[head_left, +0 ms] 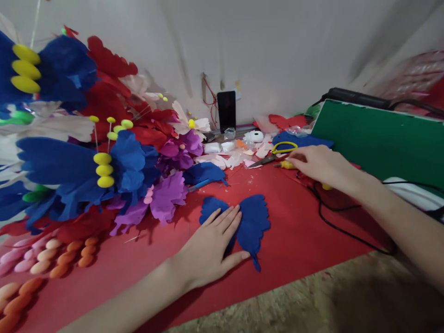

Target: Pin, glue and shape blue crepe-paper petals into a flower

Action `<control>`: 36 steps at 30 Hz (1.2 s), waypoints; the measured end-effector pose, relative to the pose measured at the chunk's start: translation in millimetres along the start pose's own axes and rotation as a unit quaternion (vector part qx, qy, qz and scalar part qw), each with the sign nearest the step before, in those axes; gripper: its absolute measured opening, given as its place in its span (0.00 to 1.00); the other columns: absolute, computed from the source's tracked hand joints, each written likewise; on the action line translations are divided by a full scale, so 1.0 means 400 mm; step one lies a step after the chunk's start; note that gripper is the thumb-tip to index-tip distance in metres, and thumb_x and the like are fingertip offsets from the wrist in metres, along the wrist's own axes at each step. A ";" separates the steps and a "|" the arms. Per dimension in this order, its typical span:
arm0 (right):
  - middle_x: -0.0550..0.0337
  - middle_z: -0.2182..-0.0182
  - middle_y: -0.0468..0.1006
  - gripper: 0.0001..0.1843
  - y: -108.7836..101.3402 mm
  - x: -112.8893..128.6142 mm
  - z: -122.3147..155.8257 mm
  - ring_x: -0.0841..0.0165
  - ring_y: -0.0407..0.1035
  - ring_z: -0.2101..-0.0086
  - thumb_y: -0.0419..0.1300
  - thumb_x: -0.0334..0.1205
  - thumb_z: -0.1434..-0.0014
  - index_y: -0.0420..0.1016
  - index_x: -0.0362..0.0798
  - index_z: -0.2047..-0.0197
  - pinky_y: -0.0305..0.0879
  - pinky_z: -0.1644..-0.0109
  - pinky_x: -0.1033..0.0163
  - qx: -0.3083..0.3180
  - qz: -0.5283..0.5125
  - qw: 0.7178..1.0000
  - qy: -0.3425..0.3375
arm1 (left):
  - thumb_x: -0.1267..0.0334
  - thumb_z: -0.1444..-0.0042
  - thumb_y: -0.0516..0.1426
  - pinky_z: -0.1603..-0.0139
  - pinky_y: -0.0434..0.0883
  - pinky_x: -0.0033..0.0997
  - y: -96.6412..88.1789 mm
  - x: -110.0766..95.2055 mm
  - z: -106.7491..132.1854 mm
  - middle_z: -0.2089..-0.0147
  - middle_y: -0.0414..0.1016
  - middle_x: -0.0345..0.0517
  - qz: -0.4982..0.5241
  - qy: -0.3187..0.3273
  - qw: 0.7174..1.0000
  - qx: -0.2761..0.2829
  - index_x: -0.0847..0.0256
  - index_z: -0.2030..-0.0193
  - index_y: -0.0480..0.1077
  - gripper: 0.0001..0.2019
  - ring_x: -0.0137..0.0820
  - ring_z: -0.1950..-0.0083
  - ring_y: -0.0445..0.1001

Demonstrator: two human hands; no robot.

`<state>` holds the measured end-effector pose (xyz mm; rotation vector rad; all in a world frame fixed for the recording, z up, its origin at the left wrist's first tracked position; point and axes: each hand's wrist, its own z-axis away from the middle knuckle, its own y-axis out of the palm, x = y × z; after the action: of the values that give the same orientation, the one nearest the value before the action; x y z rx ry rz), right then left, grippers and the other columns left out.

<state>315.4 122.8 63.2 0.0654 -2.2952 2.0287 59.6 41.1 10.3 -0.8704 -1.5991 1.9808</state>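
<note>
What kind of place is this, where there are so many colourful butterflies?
It looks like a craft table, maybe in a small workshop: yellow-bodied blue butterflies crowd one side, scissors lie near scraps, and the left hand rests on a blue wing-shaped piece.

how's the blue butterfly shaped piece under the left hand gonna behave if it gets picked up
The blue butterfly-shaped piece looks thin and cloth-like, so it is probably light. Lifted by one scalloped edge, it would likely droop, as no stiff frame shows. Lying low on the red surface, it seems unlikely to roll.
</note>
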 end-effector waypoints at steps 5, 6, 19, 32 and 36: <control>0.55 0.62 0.68 0.18 0.051 -0.095 0.007 0.74 0.64 0.63 0.48 0.46 0.41 0.65 0.40 0.56 0.64 0.59 0.63 0.033 0.093 0.993 0.067 | 0.47 0.41 0.36 0.38 0.48 0.50 0.002 0.008 0.013 0.34 0.42 0.57 0.004 0.020 1.000 -0.018 0.71 0.37 0.44 0.33 0.38 0.34 0.42; 0.55 0.61 0.67 0.18 0.065 -0.110 0.006 0.74 0.64 0.62 0.49 0.46 0.41 0.64 0.41 0.55 0.64 0.58 0.63 0.037 0.104 0.991 0.071 | 0.48 0.40 0.35 0.38 0.49 0.48 0.002 0.011 0.017 0.34 0.42 0.57 0.009 0.017 0.999 -0.032 0.70 0.37 0.43 0.32 0.37 0.34 0.42; 0.54 0.57 0.66 0.18 0.145 -0.136 -0.022 0.72 0.63 0.58 0.49 0.44 0.40 0.63 0.41 0.52 0.65 0.55 0.61 0.061 0.109 0.979 0.158 | 0.61 0.38 0.40 0.38 0.50 0.53 0.006 0.067 0.028 0.38 0.57 0.52 -0.060 0.020 0.996 -0.058 0.65 0.40 0.53 0.21 0.36 0.37 0.54; 0.50 0.55 0.67 0.23 0.044 -0.063 0.008 0.69 0.65 0.57 0.50 0.38 0.41 0.55 0.40 0.44 0.63 0.52 0.59 0.026 0.009 0.968 0.248 | 0.59 0.38 0.42 0.37 0.47 0.51 0.003 0.070 0.029 0.39 0.60 0.52 0.007 0.024 0.997 -0.078 0.64 0.45 0.59 0.18 0.35 0.38 0.56; 0.47 0.53 0.67 0.25 0.035 -0.046 0.024 0.61 0.63 0.53 0.51 0.35 0.44 0.54 0.40 0.43 0.59 0.50 0.59 -0.006 -0.054 0.976 0.210 | 0.60 0.38 0.43 0.36 0.44 0.49 -0.008 0.067 0.035 0.41 0.62 0.49 0.047 0.037 0.996 -0.069 0.61 0.48 0.61 0.16 0.32 0.39 0.58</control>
<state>332.3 114.5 46.5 -0.2140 -1.9937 1.7697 30.7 50.8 10.0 -1.0773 -1.6961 1.8938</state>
